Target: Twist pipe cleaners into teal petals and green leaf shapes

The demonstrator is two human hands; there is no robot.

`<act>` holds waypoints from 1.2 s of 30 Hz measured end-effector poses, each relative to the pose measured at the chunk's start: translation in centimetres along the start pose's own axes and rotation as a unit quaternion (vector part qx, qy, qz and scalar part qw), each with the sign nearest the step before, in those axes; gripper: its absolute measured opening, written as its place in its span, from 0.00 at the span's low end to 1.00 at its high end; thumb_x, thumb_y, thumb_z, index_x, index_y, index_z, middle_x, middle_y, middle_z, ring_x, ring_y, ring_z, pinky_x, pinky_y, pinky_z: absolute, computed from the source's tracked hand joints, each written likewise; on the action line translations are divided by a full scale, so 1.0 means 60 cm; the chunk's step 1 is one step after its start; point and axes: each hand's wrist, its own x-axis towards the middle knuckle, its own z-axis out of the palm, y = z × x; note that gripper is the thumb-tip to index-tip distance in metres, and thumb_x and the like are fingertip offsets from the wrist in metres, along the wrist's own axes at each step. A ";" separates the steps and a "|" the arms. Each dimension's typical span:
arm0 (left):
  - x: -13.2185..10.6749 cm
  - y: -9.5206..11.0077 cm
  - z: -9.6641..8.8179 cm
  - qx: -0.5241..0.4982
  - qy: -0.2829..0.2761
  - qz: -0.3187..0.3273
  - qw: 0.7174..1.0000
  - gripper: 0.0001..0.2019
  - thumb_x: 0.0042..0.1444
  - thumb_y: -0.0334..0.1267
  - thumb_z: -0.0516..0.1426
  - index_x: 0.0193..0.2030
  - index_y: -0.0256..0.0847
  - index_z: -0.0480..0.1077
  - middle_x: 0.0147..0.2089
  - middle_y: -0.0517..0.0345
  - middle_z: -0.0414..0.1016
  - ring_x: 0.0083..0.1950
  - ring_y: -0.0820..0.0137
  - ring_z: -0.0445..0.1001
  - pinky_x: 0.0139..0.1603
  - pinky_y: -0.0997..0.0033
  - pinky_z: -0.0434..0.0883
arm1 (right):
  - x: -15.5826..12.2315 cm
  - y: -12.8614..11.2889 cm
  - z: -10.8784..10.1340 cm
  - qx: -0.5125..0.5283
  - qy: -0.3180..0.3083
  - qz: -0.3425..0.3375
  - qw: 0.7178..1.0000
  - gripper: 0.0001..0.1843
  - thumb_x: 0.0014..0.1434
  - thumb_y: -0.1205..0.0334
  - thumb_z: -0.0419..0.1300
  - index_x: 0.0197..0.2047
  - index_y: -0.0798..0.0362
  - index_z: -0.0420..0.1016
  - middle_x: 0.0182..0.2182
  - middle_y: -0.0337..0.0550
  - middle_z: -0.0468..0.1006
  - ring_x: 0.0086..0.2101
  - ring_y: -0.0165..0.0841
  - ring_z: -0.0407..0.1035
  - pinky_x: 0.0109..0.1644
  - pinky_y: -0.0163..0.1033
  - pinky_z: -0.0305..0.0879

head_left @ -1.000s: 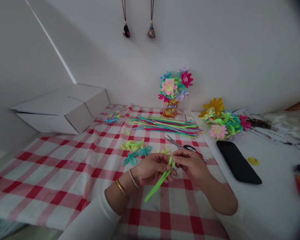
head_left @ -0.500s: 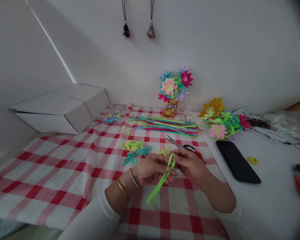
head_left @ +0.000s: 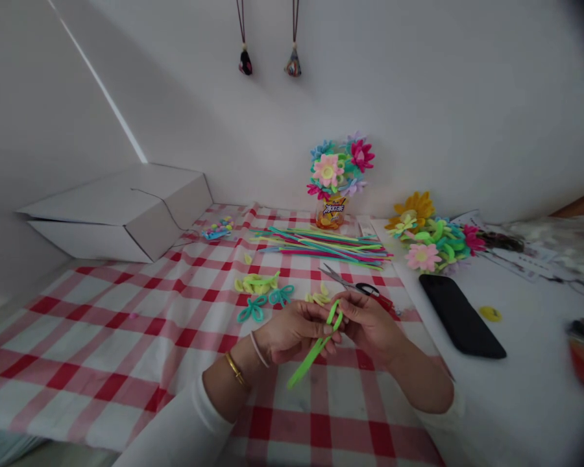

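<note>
A bright green pipe cleaner, bent into a narrow loop at its top, is held between my two hands above the checked cloth. My left hand pinches it below the loop, and its doubled tail hangs down to the lower left. At the loop's upper end, my right hand grips it with thumb and fingers. Just beyond my hands lie two teal looped pipe-cleaner pieces, a pile of pale yellow pieces, and a smaller yellow pile. Scissors lie partly behind my right hand.
A bundle of coloured pipe cleaners lies farther back, before a jar of fuzzy flowers. More flowers, a black phone and a yellow disc are at right. A white box stands at left.
The tail of the green pipe cleaner has swung slightly up and right. Both hands keep nearly the same hold, and the whole view has shifted very slightly.
</note>
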 end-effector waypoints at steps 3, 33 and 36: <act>0.001 0.001 0.002 0.020 0.034 0.008 0.999 0.11 0.41 0.33 0.65 0.33 0.32 0.74 0.27 0.55 0.74 0.22 0.76 0.70 0.23 0.78 0.64 | 0.002 0.001 -0.001 -0.001 0.005 -0.013 1.000 0.06 0.48 0.62 0.66 0.29 0.55 0.74 0.21 0.37 0.72 0.21 0.25 0.64 0.26 0.33 0.62; -0.004 0.006 0.020 -0.025 0.057 0.024 0.998 0.09 0.46 0.36 0.61 0.31 0.31 0.74 0.24 0.56 0.69 0.18 0.81 0.58 0.18 0.78 0.48 | 0.000 0.002 0.000 -0.139 0.027 -0.130 0.981 0.07 0.48 0.63 0.66 0.33 0.52 0.76 0.23 0.37 0.73 0.24 0.28 0.66 0.28 0.35 0.63; -0.004 0.005 0.020 -0.029 0.061 0.022 0.997 0.09 0.46 0.36 0.61 0.32 0.31 0.74 0.24 0.56 0.70 0.18 0.81 0.59 0.18 0.78 0.49 | -0.001 0.003 0.002 -0.134 0.041 -0.137 0.981 0.07 0.47 0.62 0.66 0.33 0.51 0.77 0.23 0.37 0.73 0.24 0.28 0.65 0.28 0.35 0.64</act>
